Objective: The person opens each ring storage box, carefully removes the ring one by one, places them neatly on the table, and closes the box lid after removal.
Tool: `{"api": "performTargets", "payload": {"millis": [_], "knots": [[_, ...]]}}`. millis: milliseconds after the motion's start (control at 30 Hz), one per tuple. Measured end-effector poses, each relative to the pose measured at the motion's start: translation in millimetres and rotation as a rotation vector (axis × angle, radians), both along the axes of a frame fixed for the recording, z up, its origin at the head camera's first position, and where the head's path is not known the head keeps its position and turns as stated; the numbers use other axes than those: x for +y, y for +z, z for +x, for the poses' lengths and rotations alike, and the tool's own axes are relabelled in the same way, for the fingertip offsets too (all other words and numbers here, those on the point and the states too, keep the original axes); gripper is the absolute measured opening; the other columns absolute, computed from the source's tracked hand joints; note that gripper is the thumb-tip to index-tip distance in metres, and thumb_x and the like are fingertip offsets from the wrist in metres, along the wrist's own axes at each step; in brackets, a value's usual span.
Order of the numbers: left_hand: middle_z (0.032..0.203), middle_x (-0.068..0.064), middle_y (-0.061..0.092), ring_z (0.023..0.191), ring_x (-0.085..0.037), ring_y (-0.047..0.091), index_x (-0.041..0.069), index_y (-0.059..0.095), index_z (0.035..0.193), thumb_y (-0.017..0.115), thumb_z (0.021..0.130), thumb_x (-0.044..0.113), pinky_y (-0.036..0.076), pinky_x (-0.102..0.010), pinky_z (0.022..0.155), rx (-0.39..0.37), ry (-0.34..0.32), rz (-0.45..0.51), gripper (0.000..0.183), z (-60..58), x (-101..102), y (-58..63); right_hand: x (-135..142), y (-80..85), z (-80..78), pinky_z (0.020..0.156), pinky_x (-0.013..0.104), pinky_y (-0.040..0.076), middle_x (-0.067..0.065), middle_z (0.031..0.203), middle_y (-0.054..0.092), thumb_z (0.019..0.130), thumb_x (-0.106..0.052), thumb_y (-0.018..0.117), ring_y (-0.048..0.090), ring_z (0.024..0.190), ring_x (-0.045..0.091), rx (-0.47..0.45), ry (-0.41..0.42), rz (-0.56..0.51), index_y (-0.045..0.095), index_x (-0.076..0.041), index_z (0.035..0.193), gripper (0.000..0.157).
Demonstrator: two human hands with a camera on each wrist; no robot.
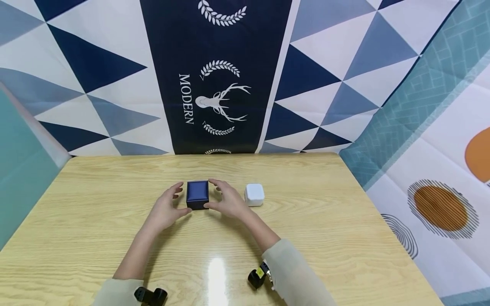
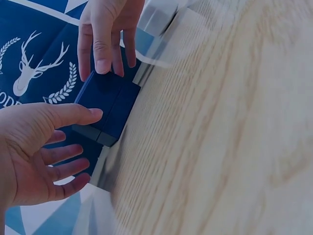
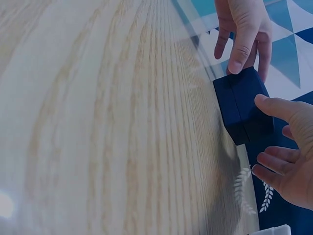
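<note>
A small dark navy jewelry box [image 1: 197,192] with its lid down stands on the wooden table, between my two hands. On its left side, my left hand [image 1: 164,210] has its thumb at the front corner and its fingers spread, with a gap to the box. From the right, my right hand [image 1: 229,199] reaches in with its thumb at the front edge and index fingertip near the back corner. The left wrist view shows the left thumb over the front face of the box [image 2: 110,105], the other fingers loosely bent. Neither hand is curled round it.
A white rounded cube [image 1: 254,194] stands on the table [image 1: 306,238] just right of my right hand. Behind the table's far edge hangs a patterned cloth [image 1: 218,51] with triangles and a deer head. Each sleeve carries a dark wrist camera [image 1: 257,278].
</note>
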State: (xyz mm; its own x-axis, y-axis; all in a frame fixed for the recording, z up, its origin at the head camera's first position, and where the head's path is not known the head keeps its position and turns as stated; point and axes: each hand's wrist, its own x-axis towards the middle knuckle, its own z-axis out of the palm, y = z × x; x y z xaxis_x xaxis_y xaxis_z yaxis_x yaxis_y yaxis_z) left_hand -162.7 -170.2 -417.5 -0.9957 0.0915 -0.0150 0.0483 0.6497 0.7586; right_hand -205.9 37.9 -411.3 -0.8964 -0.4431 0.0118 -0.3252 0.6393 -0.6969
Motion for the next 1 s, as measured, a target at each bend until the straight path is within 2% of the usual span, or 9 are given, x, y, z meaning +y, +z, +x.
{"api": "performTargets", "payload": {"millis": [567, 833, 1000], "knots": [[0.140, -0.025, 0.042, 0.122, -0.043, 0.045, 0.003, 0.028, 0.146, 0.074, 0.078, 0.013, 0.040, -0.053, 0.098, -0.021, 0.003, 0.069, 0.083, -3.3, 2, -10.0, 2, -7.7, -1.5, 0.101, 0.039, 0.041, 0.007, 0.143, 0.046, 0.078, -0.028, 0.076, 0.052, 0.122, 0.027, -0.012, 0.015, -0.011, 0.039, -0.016, 0.143, 0.075], [0.143, -0.022, 0.040, 0.127, -0.041, 0.042, 0.006, 0.025, 0.147, 0.075, 0.079, 0.014, 0.038, -0.051, 0.102, -0.084, 0.012, 0.210, 0.085, -9.3, 0, -16.3, -3, -11.1, -3.6, 0.100, 0.039, 0.042, 0.008, 0.141, 0.047, 0.078, -0.027, 0.076, 0.053, 0.122, 0.027, -0.017, 0.011, -0.019, 0.039, -0.016, 0.142, 0.075], [0.143, -0.023, 0.038, 0.128, -0.043, 0.041, 0.006, 0.026, 0.147, 0.075, 0.078, 0.013, 0.036, -0.052, 0.104, -0.087, 0.010, 0.225, 0.085, -10.3, 0, -16.4, -4, -12.0, -3.7, 0.100, 0.039, 0.042, 0.010, 0.141, 0.047, 0.079, -0.028, 0.076, 0.052, 0.122, 0.027, -0.039, 0.005, -0.024, 0.037, -0.017, 0.143, 0.076]]}}
